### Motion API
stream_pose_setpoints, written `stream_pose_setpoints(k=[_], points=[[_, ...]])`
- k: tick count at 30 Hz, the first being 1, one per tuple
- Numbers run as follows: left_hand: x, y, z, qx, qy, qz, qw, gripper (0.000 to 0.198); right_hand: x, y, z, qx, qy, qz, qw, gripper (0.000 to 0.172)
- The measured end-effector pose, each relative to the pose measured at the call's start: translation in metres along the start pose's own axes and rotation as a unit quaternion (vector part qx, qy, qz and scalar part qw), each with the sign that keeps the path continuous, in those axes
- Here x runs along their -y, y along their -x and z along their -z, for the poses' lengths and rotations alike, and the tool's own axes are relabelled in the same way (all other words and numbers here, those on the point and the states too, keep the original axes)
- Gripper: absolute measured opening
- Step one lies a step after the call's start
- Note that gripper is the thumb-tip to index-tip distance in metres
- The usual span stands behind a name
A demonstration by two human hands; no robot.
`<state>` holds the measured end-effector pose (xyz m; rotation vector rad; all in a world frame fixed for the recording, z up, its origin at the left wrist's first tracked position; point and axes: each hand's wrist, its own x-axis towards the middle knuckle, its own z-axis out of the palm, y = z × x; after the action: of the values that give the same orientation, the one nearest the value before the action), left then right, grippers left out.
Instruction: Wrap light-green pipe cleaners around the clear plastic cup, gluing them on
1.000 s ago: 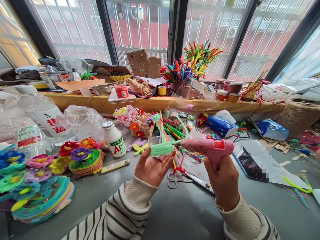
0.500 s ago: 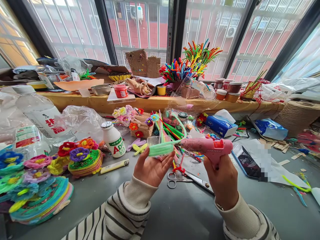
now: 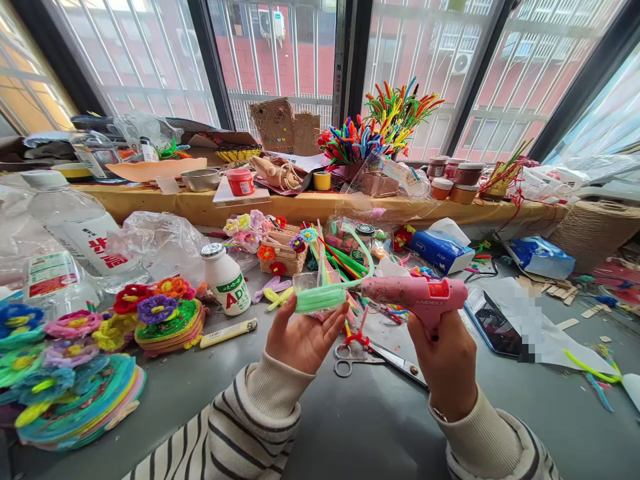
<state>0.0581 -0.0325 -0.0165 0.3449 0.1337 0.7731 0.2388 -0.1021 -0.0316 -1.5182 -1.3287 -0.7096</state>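
- My left hand (image 3: 303, 341), palm up, grasps a clear plastic piece (image 3: 303, 283) crossed by mint-green fuzzy strips (image 3: 319, 299), mid-scene.
- My right hand (image 3: 446, 367) clenches a pink plastic glue gun (image 3: 395, 292), nozzle leftward at the strips.
- They run in parallel rows.
- Farther off, a tan woven basket (image 3: 286, 256) bears colourful fuzzy flowers (image 3: 253, 227).

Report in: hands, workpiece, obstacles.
Left hand holding green strips. Right hand gripping glue gun, aimed at strips. Scissors lying below, between hands.
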Motion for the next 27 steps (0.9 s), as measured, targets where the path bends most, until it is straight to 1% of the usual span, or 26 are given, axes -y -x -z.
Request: stream_pose_setpoints(k=[5, 12, 19, 27], points=[[0.001, -0.0006, -0.0019, -0.009, -0.002, 0.002, 1.0, 0.07, 0.0014, -0.0005, 0.0004, 0.002, 0.005, -0.006, 1.0, 0.022], [0.0004, -0.0004, -0.002, -0.015, -0.004, 0.005, 1.0, 0.072, 0.0018, -0.0005, 0.0009, 0.005, 0.011, 0.002, 1.0, 0.024], [0.0003, -0.0001, -0.0013, -0.004, -0.008, 0.002, 1.0, 0.074, 0.0008, -0.0001, 0.0005, 0.01, 0.008, 0.006, 1.0, 0.026], [0.0006, 0.0011, -0.0021, -0.001, -0.008, 0.002, 1.0, 0.077, -0.0002, -0.0008, -0.0019, -0.006, 0.013, 0.02, 1.0, 0.026]])
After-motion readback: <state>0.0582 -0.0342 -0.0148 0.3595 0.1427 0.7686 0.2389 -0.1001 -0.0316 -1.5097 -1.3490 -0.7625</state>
